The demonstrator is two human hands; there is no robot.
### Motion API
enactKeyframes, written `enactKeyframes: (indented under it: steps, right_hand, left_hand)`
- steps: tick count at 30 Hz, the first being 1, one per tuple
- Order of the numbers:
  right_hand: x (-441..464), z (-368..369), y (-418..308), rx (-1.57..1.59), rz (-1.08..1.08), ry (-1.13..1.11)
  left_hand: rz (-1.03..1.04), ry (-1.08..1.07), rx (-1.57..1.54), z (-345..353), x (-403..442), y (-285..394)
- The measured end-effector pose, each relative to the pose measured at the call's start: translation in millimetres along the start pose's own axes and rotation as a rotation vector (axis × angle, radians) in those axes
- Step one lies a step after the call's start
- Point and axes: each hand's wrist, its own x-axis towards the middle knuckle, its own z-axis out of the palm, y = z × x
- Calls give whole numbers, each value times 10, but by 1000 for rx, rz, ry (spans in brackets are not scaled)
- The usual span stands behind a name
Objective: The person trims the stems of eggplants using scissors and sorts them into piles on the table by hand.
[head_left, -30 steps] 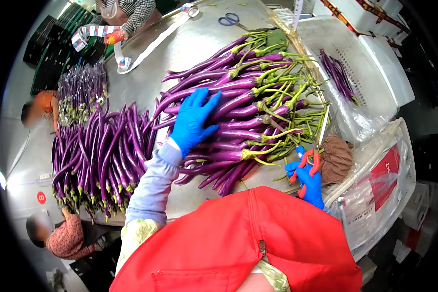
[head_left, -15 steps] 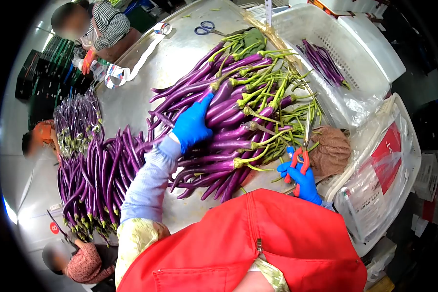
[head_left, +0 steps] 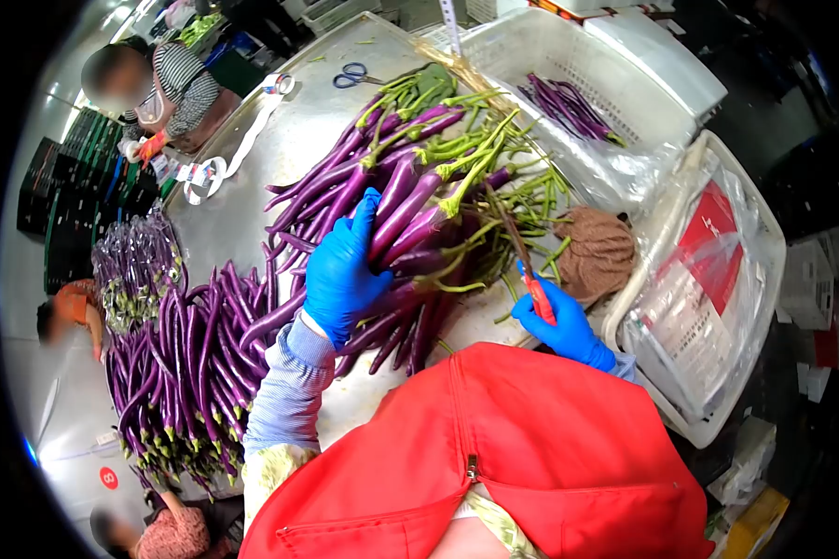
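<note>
My left hand (head_left: 343,270), in a blue glove, is closed around several long purple eggplants (head_left: 403,207) at the near side of a big heap. Their green stems (head_left: 480,168) point to the upper right; the undersides of my fingers are hidden. My right hand (head_left: 564,326), also blue-gloved, grips the red handles of a pair of scissors (head_left: 537,296). The scissor blades point up and away from me, beside the stems, and look nearly closed. Cut green stem pieces (head_left: 536,200) lie past the blades. A brown cloth bundle (head_left: 595,253) is right of the scissors.
More eggplants (head_left: 191,354) lie in a row at left, beside bagged ones (head_left: 138,261). Dark-handled scissors (head_left: 352,74) and a label strip (head_left: 252,130) lie on the metal table (head_left: 242,219). White baskets (head_left: 662,88) stand at right. Other people work along the left side.
My left hand has shifted down on the heap, and the eggplants by it have turned and lifted slightly. The scissors have swung left toward the stems and closed further. The whole view has shifted.
</note>
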Motion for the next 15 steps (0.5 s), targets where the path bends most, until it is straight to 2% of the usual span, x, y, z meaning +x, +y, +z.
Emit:
enactKeyframes:
  steps: [3, 4, 6, 11, 15]
  right_hand:
    - [-173, -38, -51, -182, 99, 34]
    - [-240, -56, -27, -181, 121, 42]
    - [-360, -100, 44, -180, 162, 51]
    - [-629, -179, 210, -18, 287, 22]
    - [-678, -146, 199, 19, 302, -21]
  left_hand:
    - [5, -76, -106, 136, -127, 190]
    - [122, 15, -90, 251, -173, 187]
    - [91, -34, -130, 371, -252, 219]
    - [43, 55, -214, 621, -360, 214]
    - [36, -37, -214, 580, -352, 220]
